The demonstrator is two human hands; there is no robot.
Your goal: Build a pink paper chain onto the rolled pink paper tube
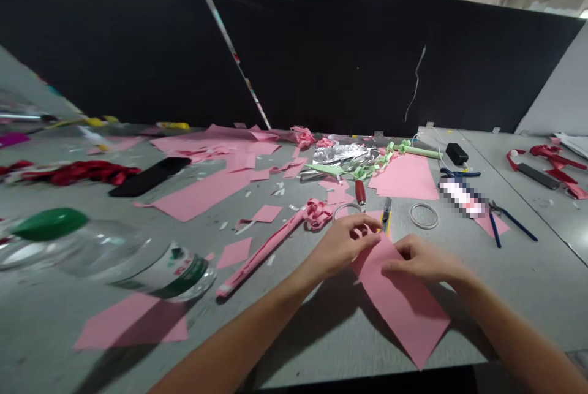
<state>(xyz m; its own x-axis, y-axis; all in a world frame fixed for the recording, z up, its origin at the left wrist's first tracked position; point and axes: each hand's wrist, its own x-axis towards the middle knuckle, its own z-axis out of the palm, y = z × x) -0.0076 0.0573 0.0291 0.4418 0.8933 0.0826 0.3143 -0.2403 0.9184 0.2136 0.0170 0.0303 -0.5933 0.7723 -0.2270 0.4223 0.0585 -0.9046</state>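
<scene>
A pink paper sheet (399,305) lies on the grey table (505,284) near its front edge. My left hand (342,244) pinches the sheet's far corner, fingers closed on it. My right hand (420,259) presses down on the sheet's right side with curled fingers. Just beyond the hands lie a pink paper flower on a rolled pink stem (280,238), a yellow utility knife (386,211) and two tape rings (423,215).
A clear plastic bottle with a green cap (105,247) lies on its side at the left. Pink paper scraps (202,195), foil (342,152), a green paper stem (413,150), blue-handled pliers (509,217), a black phone (149,176) and red ribbon (82,171) are spread across the table.
</scene>
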